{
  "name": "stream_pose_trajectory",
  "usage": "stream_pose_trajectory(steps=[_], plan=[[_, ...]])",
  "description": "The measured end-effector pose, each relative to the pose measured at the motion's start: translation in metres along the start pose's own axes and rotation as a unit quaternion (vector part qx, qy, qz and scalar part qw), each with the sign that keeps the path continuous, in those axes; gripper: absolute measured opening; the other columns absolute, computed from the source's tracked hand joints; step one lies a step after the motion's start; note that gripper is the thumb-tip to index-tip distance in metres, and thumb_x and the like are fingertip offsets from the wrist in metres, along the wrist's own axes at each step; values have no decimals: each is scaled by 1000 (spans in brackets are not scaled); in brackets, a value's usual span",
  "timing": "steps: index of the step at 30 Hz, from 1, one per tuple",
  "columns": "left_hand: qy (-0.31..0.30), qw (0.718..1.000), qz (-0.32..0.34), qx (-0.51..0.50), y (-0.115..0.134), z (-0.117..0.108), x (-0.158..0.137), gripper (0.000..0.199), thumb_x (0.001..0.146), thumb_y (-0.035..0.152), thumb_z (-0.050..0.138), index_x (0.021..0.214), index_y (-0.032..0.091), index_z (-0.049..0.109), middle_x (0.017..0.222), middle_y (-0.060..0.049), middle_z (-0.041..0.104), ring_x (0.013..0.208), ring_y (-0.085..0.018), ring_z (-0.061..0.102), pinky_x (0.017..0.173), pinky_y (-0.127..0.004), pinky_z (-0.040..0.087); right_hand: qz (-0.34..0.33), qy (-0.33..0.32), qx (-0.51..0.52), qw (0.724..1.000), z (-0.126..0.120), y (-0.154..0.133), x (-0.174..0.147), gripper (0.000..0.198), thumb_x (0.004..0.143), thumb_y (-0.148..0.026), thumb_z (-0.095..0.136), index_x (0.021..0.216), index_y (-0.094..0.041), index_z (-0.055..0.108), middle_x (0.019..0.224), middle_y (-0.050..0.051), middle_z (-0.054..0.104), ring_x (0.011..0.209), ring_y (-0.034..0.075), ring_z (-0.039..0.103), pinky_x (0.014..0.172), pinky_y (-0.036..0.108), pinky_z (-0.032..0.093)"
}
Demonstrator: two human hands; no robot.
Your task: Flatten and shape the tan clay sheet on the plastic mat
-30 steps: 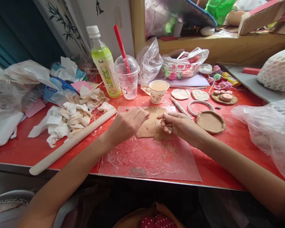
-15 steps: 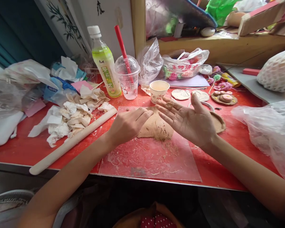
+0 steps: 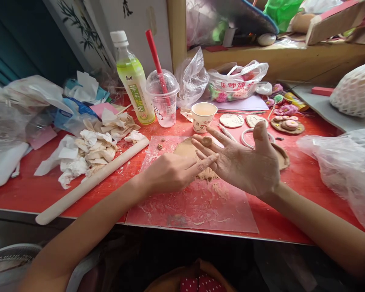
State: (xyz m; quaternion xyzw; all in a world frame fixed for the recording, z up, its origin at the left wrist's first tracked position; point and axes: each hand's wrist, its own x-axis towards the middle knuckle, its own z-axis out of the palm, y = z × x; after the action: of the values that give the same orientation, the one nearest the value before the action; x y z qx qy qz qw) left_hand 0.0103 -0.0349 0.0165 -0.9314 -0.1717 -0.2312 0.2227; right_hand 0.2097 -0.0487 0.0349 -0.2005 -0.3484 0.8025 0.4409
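My right hand is turned palm up with its fingers spread, and a small flat round of clay lies on its fingers. The palm looks dusted with dry clay. From the left, my left hand reaches across, its outstretched fingertips touching the right hand at the base of the fingers. Its thumb is hidden. Beneath both hands is a tan clay slab, partly covered by them, on a clear plastic sheet smeared with clay scraps. Two small clay crumbs sit beside the slab.
A rolling pin lies left of the sheet, near crumpled tissues. Behind stand a drink bottle, a lidded plastic cup and a paper cup. Clay discs and a plastic bag are to the right.
My left hand has moved down from the right fingertips, and its fingers have straightened against the right hand. The small clay round on the right fingers now shows clearly.
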Motion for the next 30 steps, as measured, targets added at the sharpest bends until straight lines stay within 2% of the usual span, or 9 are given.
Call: stream_pose_trajectory(steps=[6, 10, 12, 15, 18, 22, 26, 30], plan=[[-36, 998, 0, -55, 13, -2, 2, 49, 85, 12, 42, 133, 16, 36, 74, 3, 63, 56, -9, 51, 45, -24, 35, 3, 16, -73, 997, 4, 7, -3, 64, 75, -71, 38, 125, -32, 44, 140, 0, 42, 133, 19, 33, 105, 37, 36], [-71, 995, 33, -64, 16, -5, 5, 49, 86, 12, 41, 134, 20, 36, 70, 4, 61, 53, -9, 50, 45, -25, 34, 18, 12, -58, 998, 4, 8, -2, 68, 76, -73, 28, 130, -32, 38, 145, -3, 36, 136, 16, 28, 107, 36, 33], [-68, 996, 33, -47, 15, -5, 6, 47, 87, 13, 40, 133, 18, 37, 70, 4, 60, 52, -9, 49, 44, -25, 34, 21, 8, -48, 999, 4, 7, -1, 71, 78, -73, 23, 134, -31, 34, 146, -3, 34, 137, 15, 27, 108, 35, 32], [-18, 1000, 9, -5, 11, -3, 5, 43, 86, 13, 41, 129, 10, 41, 63, 4, 58, 52, -9, 49, 45, -25, 34, 19, 18, -75, 997, 4, 7, -1, 74, 77, -74, 18, 136, -30, 30, 149, -3, 29, 136, 16, 27, 107, 34, 33], [8, 1000, -4, 18, 7, -1, 3, 43, 86, 14, 41, 128, 9, 40, 60, 5, 57, 50, -8, 49, 45, -25, 34, 5, 19, -92, 996, 4, 7, -2, 74, 76, -76, 22, 133, -31, 35, 149, -4, 27, 135, 17, 29, 107, 33, 34], [-20, 999, 21, -18, 8, -2, 2, 47, 84, 10, 41, 131, 11, 37, 64, 5, 58, 52, -8, 49, 44, -25, 35, -6, 10, -70, 997, 5, 7, -3, 69, 76, -74, 26, 129, -32, 40, 147, -4, 32, 135, 17, 30, 106, 35, 35], [-58, 997, 43, -33, 11, -4, 2, 51, 84, 9, 42, 134, 17, 35, 66, 6, 57, 54, -8, 49, 45, -26, 35, -3, 5, -53, 999, 8, 7, -3, 70, 79, -72, 19, 135, -31, 34, 147, -3, 32, 136, 14, 28, 109, 34, 30], [-53, 997, 48, -18, 10, -3, 1, 50, 86, 11, 41, 135, 18, 36, 65, 6, 56, 53, -8, 48, 46, -26, 35, 2, 11, -85, 996, 8, 7, -2, 72, 77, -74, 22, 134, -32, 34, 148, -4, 30, 137, 15, 27, 108, 35, 32]])
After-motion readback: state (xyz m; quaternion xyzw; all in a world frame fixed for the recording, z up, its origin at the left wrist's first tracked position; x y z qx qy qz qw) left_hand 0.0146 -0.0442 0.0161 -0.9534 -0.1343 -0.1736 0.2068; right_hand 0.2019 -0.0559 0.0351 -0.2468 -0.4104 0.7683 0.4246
